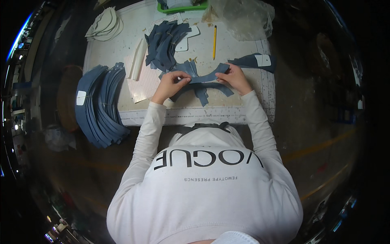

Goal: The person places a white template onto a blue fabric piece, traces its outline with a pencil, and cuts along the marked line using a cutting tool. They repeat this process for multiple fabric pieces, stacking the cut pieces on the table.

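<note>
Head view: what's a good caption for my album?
Left hand and right hand hold a curved blue-grey fabric strip over the worktable.

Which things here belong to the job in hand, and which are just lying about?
Seemingly in the job: blue strip, held by left hand and right hand; nearer strip; blue bundle; blue stack.

Seemingly lying about: yellow pencil; plastic bag; green tray; white pieces.

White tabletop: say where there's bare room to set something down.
Mostly bare: between the cream pieces and the fanned blue stack; between the yellow pencil, plastic bag and tagged blue strips. Crowded: the middle, where the left hand and right hand hold a blue strip among loose strips, near the dark bundle.
</note>
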The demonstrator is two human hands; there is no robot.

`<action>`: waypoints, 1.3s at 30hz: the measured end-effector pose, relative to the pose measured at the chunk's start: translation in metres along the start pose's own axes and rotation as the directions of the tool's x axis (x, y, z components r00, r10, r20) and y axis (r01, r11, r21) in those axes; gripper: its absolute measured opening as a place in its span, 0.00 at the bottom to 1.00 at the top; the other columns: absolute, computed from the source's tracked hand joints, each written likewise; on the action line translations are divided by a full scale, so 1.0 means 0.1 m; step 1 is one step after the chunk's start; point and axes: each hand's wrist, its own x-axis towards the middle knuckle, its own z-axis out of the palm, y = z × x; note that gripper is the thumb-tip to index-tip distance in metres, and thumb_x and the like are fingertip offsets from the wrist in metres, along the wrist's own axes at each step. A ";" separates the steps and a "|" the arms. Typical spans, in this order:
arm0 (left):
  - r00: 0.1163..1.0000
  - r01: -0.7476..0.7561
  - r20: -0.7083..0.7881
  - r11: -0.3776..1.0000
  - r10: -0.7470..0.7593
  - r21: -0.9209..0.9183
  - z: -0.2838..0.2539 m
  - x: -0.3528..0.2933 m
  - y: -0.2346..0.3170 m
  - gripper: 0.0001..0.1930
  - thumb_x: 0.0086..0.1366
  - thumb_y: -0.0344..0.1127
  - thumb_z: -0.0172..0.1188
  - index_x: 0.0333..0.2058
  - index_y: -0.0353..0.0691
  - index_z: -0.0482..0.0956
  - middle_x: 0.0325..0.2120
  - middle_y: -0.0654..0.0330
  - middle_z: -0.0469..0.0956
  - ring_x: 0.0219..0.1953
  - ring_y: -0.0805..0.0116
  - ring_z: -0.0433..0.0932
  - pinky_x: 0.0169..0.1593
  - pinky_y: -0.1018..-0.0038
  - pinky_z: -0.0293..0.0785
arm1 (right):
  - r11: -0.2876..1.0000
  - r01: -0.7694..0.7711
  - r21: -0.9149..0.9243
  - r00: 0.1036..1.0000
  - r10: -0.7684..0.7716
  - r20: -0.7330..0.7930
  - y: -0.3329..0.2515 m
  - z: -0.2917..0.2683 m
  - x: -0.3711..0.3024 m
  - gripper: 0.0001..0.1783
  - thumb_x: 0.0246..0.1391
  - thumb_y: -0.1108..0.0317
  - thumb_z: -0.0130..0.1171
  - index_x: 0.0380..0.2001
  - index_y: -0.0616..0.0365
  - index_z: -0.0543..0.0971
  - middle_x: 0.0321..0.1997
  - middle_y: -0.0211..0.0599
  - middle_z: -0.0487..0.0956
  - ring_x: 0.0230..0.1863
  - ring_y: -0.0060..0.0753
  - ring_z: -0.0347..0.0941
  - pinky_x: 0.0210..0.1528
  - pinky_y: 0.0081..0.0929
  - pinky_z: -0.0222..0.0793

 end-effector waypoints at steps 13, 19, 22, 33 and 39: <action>0.981 -0.117 -0.079 0.873 0.174 0.474 0.51 0.14 -0.19 0.09 0.49 0.35 0.65 0.32 0.47 0.83 0.27 0.59 0.75 0.34 0.57 0.76 0.38 0.64 0.72 | 0.623 0.074 -0.779 0.892 -0.390 -0.228 0.57 -0.29 0.11 0.14 0.44 0.68 0.67 0.35 0.57 0.77 0.30 0.40 0.78 0.32 0.39 0.76 0.35 0.31 0.71; 0.962 -0.198 -0.047 0.805 0.269 0.559 0.55 0.18 -0.15 0.09 0.47 0.35 0.67 0.28 0.43 0.80 0.27 0.59 0.75 0.34 0.53 0.75 0.38 0.63 0.71 | 0.387 -0.163 -0.907 0.677 -0.625 -0.388 0.42 -0.95 0.26 0.08 0.47 0.68 0.62 0.32 0.54 0.78 0.37 0.41 0.75 0.43 0.45 0.70 0.48 0.36 0.66; 0.979 -0.201 0.059 0.881 0.195 0.428 0.51 0.25 -0.12 0.08 0.50 0.33 0.65 0.29 0.41 0.78 0.26 0.60 0.77 0.32 0.57 0.76 0.37 0.66 0.71 | 0.399 -0.049 -0.916 0.651 -0.682 -0.332 0.33 -1.16 0.43 0.07 0.48 0.67 0.62 0.32 0.53 0.79 0.36 0.38 0.76 0.43 0.43 0.71 0.47 0.34 0.67; 0.983 0.052 0.175 0.820 0.059 -0.570 0.47 0.50 0.50 0.14 0.63 0.23 0.53 0.48 0.36 0.73 0.37 0.66 0.77 0.37 0.82 0.73 0.43 0.82 0.70 | 0.991 0.130 -0.041 0.990 -0.132 -0.043 0.28 -0.23 -0.19 0.30 0.64 0.45 0.41 0.38 0.63 0.79 0.34 0.32 0.81 0.32 0.22 0.76 0.41 0.20 0.71; 0.978 -0.144 0.002 0.690 0.207 -0.710 0.91 0.82 0.76 0.17 0.62 0.24 0.55 0.50 0.35 0.71 0.43 0.60 0.76 0.40 0.77 0.75 0.46 0.80 0.72 | 0.905 0.425 -0.004 0.873 -0.411 -0.262 0.14 -0.16 -0.33 0.12 0.58 0.71 0.56 0.43 0.67 0.76 0.33 0.34 0.80 0.32 0.19 0.75 0.37 0.15 0.69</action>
